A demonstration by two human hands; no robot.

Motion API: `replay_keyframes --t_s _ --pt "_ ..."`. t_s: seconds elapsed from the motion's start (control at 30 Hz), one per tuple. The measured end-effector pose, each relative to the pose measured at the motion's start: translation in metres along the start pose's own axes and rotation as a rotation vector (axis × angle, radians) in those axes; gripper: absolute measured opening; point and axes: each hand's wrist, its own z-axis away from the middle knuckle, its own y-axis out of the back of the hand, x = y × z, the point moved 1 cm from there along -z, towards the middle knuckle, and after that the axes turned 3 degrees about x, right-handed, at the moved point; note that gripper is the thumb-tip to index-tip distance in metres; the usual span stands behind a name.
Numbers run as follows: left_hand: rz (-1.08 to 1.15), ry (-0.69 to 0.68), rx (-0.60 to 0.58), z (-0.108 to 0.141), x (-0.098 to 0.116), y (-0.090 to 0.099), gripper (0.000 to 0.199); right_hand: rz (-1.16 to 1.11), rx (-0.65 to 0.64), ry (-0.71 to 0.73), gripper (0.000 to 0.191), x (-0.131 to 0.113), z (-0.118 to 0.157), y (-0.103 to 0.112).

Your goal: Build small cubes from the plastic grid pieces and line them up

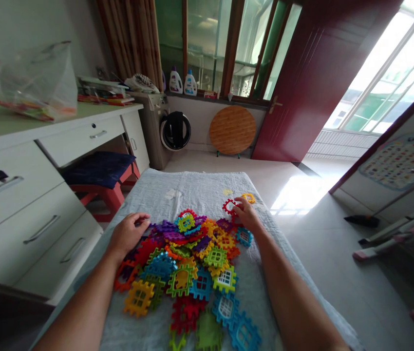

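Observation:
A red square interlocking toy block [230, 206] with a hollow middle is pinched between the fingertips of my right hand [246, 213], just above the far right of the cloth. Close beside that hand lies a yellow-orange block [248, 198]. At the left edge of the heap, my left hand [128, 235] rests with its fingers loosely bent and a gap to the thumb; nothing shows in it. Between my forearms spreads a pile of notched plastic blocks, among them a green window block [215, 257], an orange window block [139, 298] and a blue block [245, 332].
A pale blue cloth [192, 187] covers the table. On the left stand a white drawer desk [46, 204] and a stool with a dark seat [99, 169]. Behind are a washing machine [156, 131], a round wooden tabletop [232, 129] and a red door [302, 87].

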Motion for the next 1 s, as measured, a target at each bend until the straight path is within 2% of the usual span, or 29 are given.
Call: replay_keyframes --t_s 0.07,0.23,0.4,0.6,0.67,0.73,0.87,0.93,1.0 --pt "-0.007 0.002 -0.001 -0.001 0.000 0.000 0.036 -0.035 0.040 0.007 0.037 0.002 0.000 0.003" --pt "0.003 0.004 -0.011 -0.002 -0.004 -0.002 0.037 -0.049 0.081 0.020 0.027 0.006 -0.004 0.009" --pt "0.003 0.004 -0.008 -0.002 -0.004 -0.002 0.037 -0.068 0.046 0.028 0.026 0.011 -0.005 0.008" --pt "0.001 0.004 -0.013 -0.001 -0.002 -0.001 0.038 0.283 0.136 0.139 0.031 0.002 -0.001 0.014" --pt "-0.001 0.000 -0.008 -0.001 -0.001 -0.001 0.037 0.355 0.068 0.142 0.028 0.002 0.000 0.022" --pt "-0.005 0.003 -0.008 -0.001 -0.001 -0.001 0.037 0.418 -0.053 0.107 0.028 0.003 0.002 0.031" --pt "-0.001 0.001 -0.011 0.000 -0.002 -0.001 0.037 0.563 -0.266 0.015 0.057 0.004 0.008 0.043" --pt "0.001 -0.001 -0.009 0.000 -0.003 -0.001 0.038 0.580 -0.305 0.016 0.057 0.002 0.011 0.044" --pt "0.001 0.001 -0.014 0.000 -0.003 -0.002 0.038 0.567 -0.306 0.035 0.047 0.001 0.011 0.043"
